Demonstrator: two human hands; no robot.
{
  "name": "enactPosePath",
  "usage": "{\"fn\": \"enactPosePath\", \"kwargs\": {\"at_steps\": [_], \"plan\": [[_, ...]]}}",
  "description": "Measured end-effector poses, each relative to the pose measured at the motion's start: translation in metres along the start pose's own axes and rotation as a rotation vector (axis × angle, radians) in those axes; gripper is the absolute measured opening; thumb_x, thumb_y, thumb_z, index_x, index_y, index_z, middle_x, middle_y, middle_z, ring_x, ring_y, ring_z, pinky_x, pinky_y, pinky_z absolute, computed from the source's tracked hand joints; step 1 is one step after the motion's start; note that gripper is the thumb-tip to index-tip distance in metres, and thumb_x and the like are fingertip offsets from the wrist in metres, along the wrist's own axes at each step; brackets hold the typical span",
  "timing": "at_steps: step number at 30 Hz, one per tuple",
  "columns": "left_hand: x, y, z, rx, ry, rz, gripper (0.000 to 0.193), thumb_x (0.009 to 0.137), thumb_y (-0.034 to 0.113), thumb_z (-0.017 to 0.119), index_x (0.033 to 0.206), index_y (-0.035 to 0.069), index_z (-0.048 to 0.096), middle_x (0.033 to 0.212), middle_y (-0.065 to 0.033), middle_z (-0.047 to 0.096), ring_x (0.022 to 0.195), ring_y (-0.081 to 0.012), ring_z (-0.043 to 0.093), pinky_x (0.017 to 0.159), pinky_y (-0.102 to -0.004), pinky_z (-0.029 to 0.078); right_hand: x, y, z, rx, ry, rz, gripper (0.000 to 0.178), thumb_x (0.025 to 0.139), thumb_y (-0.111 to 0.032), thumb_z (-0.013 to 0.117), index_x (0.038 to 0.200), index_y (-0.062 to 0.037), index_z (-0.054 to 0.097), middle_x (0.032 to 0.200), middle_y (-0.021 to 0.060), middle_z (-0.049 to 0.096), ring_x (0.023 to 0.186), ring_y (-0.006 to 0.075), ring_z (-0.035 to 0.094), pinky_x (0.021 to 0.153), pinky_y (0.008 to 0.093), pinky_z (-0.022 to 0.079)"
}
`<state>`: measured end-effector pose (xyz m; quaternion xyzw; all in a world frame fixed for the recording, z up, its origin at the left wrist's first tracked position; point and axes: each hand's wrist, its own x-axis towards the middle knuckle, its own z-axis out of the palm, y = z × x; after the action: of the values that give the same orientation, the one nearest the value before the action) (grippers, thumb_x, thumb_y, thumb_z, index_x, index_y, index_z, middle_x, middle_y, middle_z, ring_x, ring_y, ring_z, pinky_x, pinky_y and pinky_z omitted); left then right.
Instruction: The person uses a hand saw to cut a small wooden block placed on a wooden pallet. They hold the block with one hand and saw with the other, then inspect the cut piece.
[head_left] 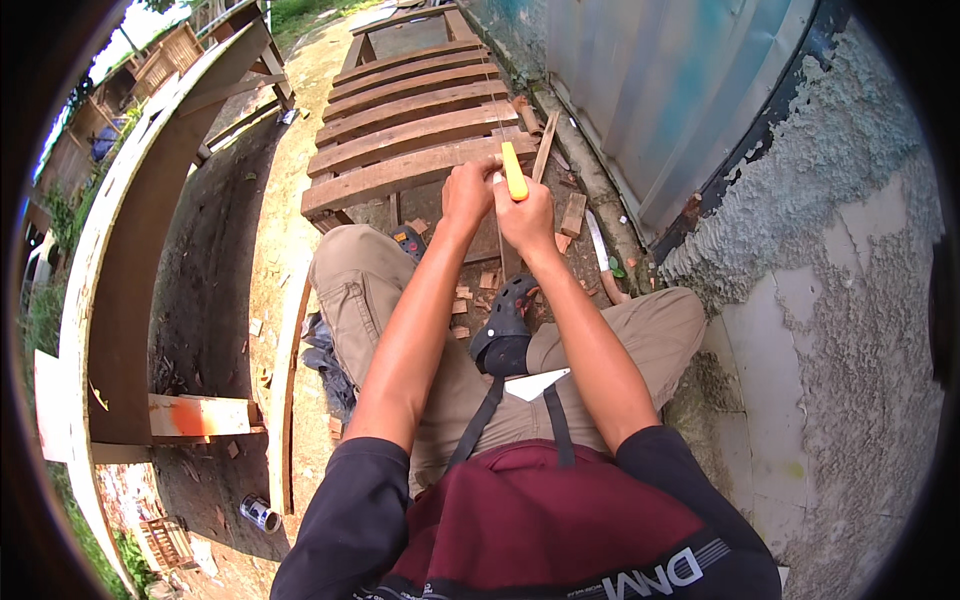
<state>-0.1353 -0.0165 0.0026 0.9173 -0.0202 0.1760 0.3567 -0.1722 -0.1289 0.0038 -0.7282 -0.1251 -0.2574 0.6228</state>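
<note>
At the rack (400, 177), our right grip (527, 213) clasps the saw (515, 172); our left grip (466, 198) we cannot tell. Offcuts (461, 332) lie before the rack; cutting seems unfinished.

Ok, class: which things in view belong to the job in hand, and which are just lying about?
Apparently in use:
yellow-handled tool, in the right hand
slatted wooden frame, near the left hand

Apparently lying about:
can on the ground
scattered wood offcuts
dark crumpled material
</note>
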Motion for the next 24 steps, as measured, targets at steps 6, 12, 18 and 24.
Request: {"fn": "enactPosePath", "kwargs": {"at_steps": [6, 12, 18, 24], "plan": [[-0.006, -0.026, 0.003, -0.040, 0.084, -0.022, 0.024, 0.091, 0.023, 0.071, 0.110, 0.010, 0.079, 0.103, -0.0200, 0.074, 0.098, -0.0398, 0.071, 0.085, -0.0442, 0.057, -0.125, -0.025, -0.049, -0.017, -0.126, 0.252, 0.026, 0.094, -0.014, 0.065, 0.074, 0.0009, 0.058, 0.058, 0.0158, 0.057, 0.051, 0.0274, 0.058, 0.052, 0.0408, 0.043], [-0.004, -0.017, 0.013, -0.111, 0.114, -0.027, 0.024, 0.091, 0.019, 0.072, 0.111, 0.007, 0.078, 0.111, -0.0179, 0.073, 0.105, -0.0379, 0.071, 0.091, -0.0426, 0.056, -0.163, -0.043, -0.099, -0.032, -0.183, 0.313, 0.014, 0.088, -0.007, 0.066, 0.081, 0.0052, 0.065, 0.062, 0.0153, 0.060, 0.054, 0.0221, 0.061, 0.054, 0.0383, 0.045], [-0.002, -0.013, 0.010, -0.089, 0.091, -0.035, 0.025, 0.090, 0.020, 0.072, 0.110, 0.007, 0.078, 0.103, -0.0200, 0.074, 0.099, -0.0377, 0.072, 0.085, -0.0421, 0.057, 0.006, 0.004, 0.007, 0.076, -0.019, 0.048, 0.027, 0.091, -0.014, 0.064, 0.072, 0.0041, 0.056, 0.056, 0.0116, 0.053, 0.051, 0.0188, 0.051, 0.053, 0.0389, 0.041], [-0.003, -0.027, 0.013, -0.117, 0.150, 0.028, 0.025, 0.090, 0.018, 0.072, 0.111, 0.005, 0.078, 0.109, -0.0188, 0.074, 0.104, -0.0355, 0.072, 0.088, -0.0395, 0.057, -0.099, -0.011, -0.051, -0.009, -0.165, 0.178, 0.022, 0.091, -0.011, 0.065, 0.073, 0.0000, 0.058, 0.057, 0.0141, 0.056, 0.050, 0.0271, 0.059, 0.052, 0.0408, 0.043]]}}
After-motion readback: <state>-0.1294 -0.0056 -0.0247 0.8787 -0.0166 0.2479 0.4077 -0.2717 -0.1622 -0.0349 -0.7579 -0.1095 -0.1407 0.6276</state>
